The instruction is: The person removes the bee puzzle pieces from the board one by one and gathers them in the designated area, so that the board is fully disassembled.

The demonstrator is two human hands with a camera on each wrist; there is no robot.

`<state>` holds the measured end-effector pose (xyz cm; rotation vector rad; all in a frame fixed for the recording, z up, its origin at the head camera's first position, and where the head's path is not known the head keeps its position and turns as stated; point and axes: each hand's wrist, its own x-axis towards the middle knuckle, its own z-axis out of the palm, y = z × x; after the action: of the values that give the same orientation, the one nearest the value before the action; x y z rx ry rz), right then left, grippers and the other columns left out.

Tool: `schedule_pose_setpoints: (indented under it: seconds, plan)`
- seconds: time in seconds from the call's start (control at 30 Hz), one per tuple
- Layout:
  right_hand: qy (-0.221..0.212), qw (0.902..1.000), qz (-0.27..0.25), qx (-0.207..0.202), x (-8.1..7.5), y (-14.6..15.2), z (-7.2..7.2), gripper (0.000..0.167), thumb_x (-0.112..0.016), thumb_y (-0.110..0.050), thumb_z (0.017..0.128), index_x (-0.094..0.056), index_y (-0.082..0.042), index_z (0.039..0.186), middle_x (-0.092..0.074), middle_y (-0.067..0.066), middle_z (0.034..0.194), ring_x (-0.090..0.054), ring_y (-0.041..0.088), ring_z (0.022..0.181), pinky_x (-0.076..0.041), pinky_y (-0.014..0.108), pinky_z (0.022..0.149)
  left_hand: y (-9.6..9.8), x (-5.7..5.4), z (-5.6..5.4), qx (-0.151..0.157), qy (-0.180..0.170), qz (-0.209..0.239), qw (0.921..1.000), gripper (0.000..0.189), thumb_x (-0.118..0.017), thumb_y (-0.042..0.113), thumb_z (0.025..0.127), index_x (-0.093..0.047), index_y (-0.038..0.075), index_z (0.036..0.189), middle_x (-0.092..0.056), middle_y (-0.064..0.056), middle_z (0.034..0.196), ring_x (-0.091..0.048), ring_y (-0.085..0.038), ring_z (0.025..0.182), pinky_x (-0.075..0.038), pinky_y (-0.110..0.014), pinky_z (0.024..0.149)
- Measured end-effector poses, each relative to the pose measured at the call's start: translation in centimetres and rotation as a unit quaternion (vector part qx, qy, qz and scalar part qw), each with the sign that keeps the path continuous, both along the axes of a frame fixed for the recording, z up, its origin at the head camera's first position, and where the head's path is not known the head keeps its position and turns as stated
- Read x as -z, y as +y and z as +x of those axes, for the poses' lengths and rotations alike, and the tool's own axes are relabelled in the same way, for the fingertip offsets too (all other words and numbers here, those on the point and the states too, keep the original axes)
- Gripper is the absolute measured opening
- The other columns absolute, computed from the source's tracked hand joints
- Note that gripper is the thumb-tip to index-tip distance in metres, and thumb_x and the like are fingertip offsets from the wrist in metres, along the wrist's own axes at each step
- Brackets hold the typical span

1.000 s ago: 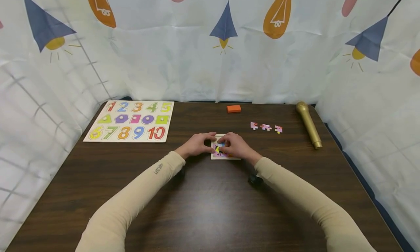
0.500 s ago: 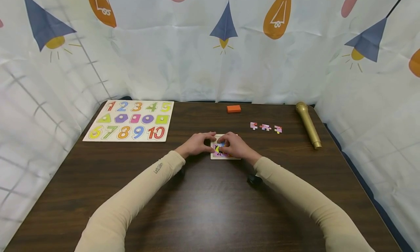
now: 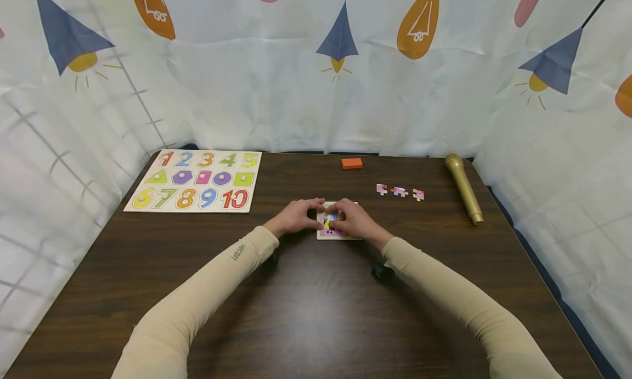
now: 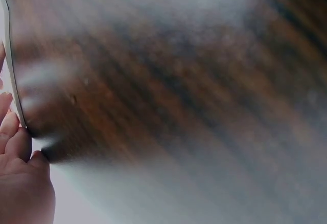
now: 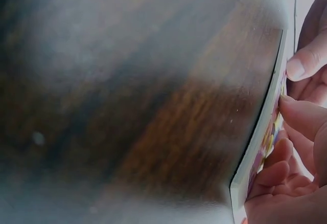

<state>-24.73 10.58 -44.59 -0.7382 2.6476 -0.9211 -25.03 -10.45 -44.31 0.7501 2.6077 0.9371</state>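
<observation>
A small jigsaw puzzle board [image 3: 322,238] with a pale frame and a colourful picture lies flat at mid-table. My left hand [image 3: 294,217] grips its left side, thumb near the left edge and forefinger by the far left corner. Over the picture, my right hand [image 3: 356,221] is curled, thumb and forefinger around a blue puzzle piece [image 3: 334,216] in the board. The right hand covers much of the board's right part. In the right wrist view, fingertips touch the picture beside the raised frame [image 5: 261,132]. Only the board's edge [image 4: 15,88] shows in the left wrist view.
Several loose objects stand farther back: three pink puzzle pieces [image 3: 399,192] in a row, an orange block [image 3: 351,163] and a gold microphone [image 3: 464,188] at the right. A number-and-shape board [image 3: 195,181] lies at the back left. A printed curtain [image 3: 276,94] surrounds the dark table [image 3: 306,313].
</observation>
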Motion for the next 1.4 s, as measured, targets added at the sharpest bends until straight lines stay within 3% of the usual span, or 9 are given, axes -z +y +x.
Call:
schedule_pose_setpoints:
  seconds: [0.27,0.9,1.4]
  plan:
    - [0.003,1.0000,0.009,0.001,-0.18,-0.06,0.25,0.029,-0.069,-0.018,0.092,-0.069,-0.010,0.120,-0.056,0.009,0.118,-0.053,0.022,0.094,-0.047,0.036,0.083,-0.06,0.05,0.09,-0.001,-0.002,0.002,1.0000,0.045,-0.076,0.022,0.086,-0.064,0.005,0.126,-0.043,-0.008,0.151,-0.037,-0.027,0.140,-0.030,-0.045,0.113]
    - [-0.002,0.9999,0.003,-0.014,-0.09,-0.01,0.23,0.034,-0.067,-0.014,0.093,-0.065,-0.009,0.127,-0.052,0.009,0.114,-0.050,0.019,0.085,-0.044,0.029,0.070,-0.02,0.04,0.13,-0.002,-0.004,-0.001,1.0000,0.046,-0.076,0.022,0.087,-0.063,0.004,0.128,-0.042,-0.007,0.152,-0.036,-0.027,0.141,-0.029,-0.046,0.114]
    - [-0.015,0.9993,0.008,-0.034,-0.21,0.23,-0.37,0.035,-0.069,-0.019,0.092,-0.066,-0.011,0.127,-0.053,0.008,0.118,-0.052,0.018,0.087,-0.046,0.028,0.073,0.01,0.12,-0.12,-0.003,-0.002,-0.002,1.0000,0.048,-0.076,0.023,0.086,-0.063,0.005,0.129,-0.043,-0.007,0.151,-0.036,-0.026,0.141,-0.029,-0.044,0.114]
